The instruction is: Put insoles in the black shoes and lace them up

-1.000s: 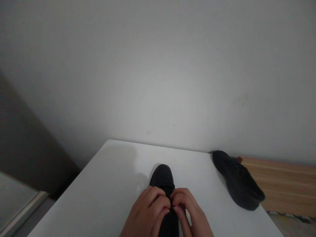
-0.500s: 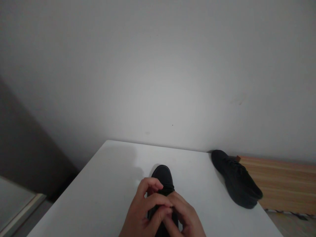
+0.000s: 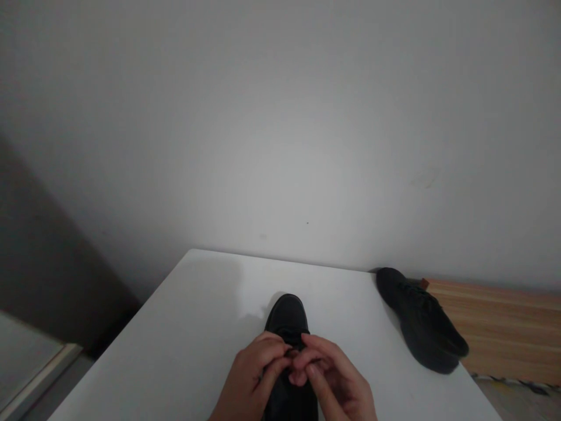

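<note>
A black lace-up shoe (image 3: 287, 313) lies at the bottom middle of the head view, toe pointing away from me. Both hands are over its lacing. My left hand (image 3: 258, 368) is closed in a pinch, thumb against forefinger, by a dark shoelace (image 3: 316, 360). From the other side my right hand (image 3: 335, 374) pinches the same dark lace between thumb and fingers. The fingertips of the two hands nearly meet, and they cover most of the shoe's middle. At the right edge of the table stands a second black shoe (image 3: 423, 321), untouched.
The shoes are on a white table (image 3: 175, 327) that meets a grey wall (image 3: 272, 146) at the back. Right of the table a wood-grain panel (image 3: 508, 327) shows lower down. A pale ledge (image 3: 39, 374) is at the lower left.
My right hand has moved slightly right and up, and its fingers now grip the lace. My left hand's raised fingers have folded down into a pinch. More of the shoe's toe shows.
</note>
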The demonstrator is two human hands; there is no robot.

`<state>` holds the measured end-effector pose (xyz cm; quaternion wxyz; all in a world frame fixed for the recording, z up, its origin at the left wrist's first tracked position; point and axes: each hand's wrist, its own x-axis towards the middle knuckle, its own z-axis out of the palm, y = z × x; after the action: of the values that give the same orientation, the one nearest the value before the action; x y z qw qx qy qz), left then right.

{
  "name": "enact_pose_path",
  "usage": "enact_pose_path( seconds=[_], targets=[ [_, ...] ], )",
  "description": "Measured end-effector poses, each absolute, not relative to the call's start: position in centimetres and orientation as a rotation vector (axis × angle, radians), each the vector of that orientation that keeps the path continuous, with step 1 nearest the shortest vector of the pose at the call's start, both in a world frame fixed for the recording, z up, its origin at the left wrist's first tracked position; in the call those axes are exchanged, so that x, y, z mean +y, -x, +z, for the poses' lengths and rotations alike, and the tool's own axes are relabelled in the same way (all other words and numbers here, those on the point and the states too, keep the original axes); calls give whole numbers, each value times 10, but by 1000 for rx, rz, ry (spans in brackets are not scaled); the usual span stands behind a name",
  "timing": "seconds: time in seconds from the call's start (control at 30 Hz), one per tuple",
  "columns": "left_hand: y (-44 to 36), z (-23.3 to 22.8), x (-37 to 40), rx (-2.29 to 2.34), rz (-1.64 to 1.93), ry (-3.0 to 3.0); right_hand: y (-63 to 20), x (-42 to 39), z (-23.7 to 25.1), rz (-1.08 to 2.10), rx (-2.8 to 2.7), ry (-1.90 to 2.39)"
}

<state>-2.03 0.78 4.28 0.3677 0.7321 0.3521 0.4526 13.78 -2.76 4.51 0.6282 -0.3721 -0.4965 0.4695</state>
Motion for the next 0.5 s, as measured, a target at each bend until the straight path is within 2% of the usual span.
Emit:
enact_pose_path(
  seconds=[0.27,0.5],
  targets=[
    [4,35,3,985,1252,-1602,-124,-24,29,1080,-981,785],
    [5,29,2,974,1185,-1566,-124,-19,35,1229,-918,608]
  ],
)
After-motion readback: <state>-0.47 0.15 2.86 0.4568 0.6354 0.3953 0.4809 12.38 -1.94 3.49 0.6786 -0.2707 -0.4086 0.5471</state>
